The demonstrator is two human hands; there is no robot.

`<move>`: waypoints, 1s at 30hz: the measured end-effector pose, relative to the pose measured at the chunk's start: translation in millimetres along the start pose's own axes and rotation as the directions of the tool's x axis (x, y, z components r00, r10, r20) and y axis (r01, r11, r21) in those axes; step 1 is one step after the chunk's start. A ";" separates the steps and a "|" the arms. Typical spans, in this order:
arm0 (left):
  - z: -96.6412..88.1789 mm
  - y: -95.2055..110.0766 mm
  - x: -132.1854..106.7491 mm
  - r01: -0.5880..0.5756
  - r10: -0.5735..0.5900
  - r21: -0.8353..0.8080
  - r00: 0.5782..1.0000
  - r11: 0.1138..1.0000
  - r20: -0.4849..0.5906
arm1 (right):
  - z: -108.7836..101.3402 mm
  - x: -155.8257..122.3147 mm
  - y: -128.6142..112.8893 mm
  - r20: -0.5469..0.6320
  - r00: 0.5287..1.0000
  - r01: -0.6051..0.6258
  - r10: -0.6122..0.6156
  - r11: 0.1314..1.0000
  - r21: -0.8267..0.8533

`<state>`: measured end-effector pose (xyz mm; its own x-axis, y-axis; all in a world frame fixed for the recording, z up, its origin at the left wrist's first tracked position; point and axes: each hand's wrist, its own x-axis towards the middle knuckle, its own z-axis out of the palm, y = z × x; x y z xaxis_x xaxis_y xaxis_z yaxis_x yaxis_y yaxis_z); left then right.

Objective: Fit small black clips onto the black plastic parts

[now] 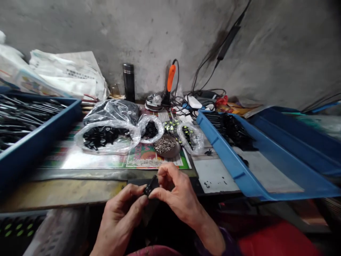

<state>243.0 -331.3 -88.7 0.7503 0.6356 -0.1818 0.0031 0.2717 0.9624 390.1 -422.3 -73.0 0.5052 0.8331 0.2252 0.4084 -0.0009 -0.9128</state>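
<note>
Both hands meet at the near edge of the workbench, pinched on one small black plastic part [151,185]. My left hand [124,209] grips it from below and the left with curled fingers. From the right, my right hand [174,192] closes thumb and fingertips on the part's upper end. Just beyond the hands lies a brown dish of small metal screws [165,145]. Around the dish sit clear plastic bags of black parts [106,137], a smaller bag [150,128] and a bag of black and green pieces [189,137].
A blue tray [231,163] with black parts stands at the right, and a second blue tray [39,137] of long black pieces at the left. An orange-handled soldering iron [170,79], a black flask [129,81], cables and newspapers line the wall.
</note>
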 end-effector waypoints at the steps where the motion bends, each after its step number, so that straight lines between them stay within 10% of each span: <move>1: 0.5 -1.1 0.1 0.029 -0.029 -0.042 1.000 0.999 -0.007 | 2.1 -2.5 -0.1 -0.024 0.999 0.040 -0.042 0.998 -0.049; 7: 2.9 -4.0 -2.1 0.100 -0.111 -0.217 0.993 0.971 -0.041 | 11.4 -14.7 -0.5 0.022 0.929 0.360 -0.369 0.889 -0.283; 21: -0.9 -6.2 -0.6 0.071 -0.078 -0.182 0.997 0.981 -0.028 | 33.3 -14.1 13.5 -0.068 0.828 0.426 -0.556 0.704 -0.569; 30: -4.0 -7.1 0.5 0.110 -0.120 -0.236 0.993 0.965 -0.025 | 30.5 -16.4 18.3 -0.175 0.968 0.152 -0.182 0.973 -0.174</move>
<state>240.7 -330.1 -96.5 0.7278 0.6164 -0.3006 -0.0705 0.5031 0.8613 366.2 -419.1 -103.7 0.5472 0.7098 0.4436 0.6061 0.0296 -0.7949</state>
